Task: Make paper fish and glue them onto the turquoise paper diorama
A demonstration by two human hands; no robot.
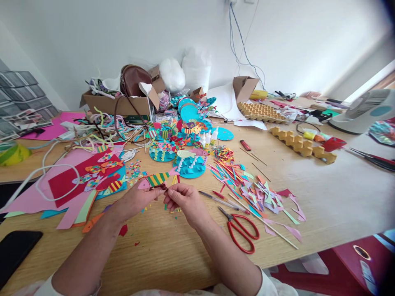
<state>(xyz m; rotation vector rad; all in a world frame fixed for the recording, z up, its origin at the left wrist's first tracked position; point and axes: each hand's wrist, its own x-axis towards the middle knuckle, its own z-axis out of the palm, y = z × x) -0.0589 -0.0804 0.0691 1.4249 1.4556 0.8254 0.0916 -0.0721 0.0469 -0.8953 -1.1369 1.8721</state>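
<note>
My left hand is closed, with a paper fish upright at its fingertips. That fish has a pink head and green and yellow stripes. Just under it, a small dark red piece shows between my two hands. My right hand pinches at this piece, thumb against forefinger; its exact shape is too small to make out. Red-handled scissors lie partly open to the right of my right hand. Beside them are several pens and a long thin wooden stick.
Paper scraps are scattered at right. Behind my hands stand blue paper pieces with fish, near white glue bottles. More fish lie on red paper at left. A phone, egg cartons and a fan surround this.
</note>
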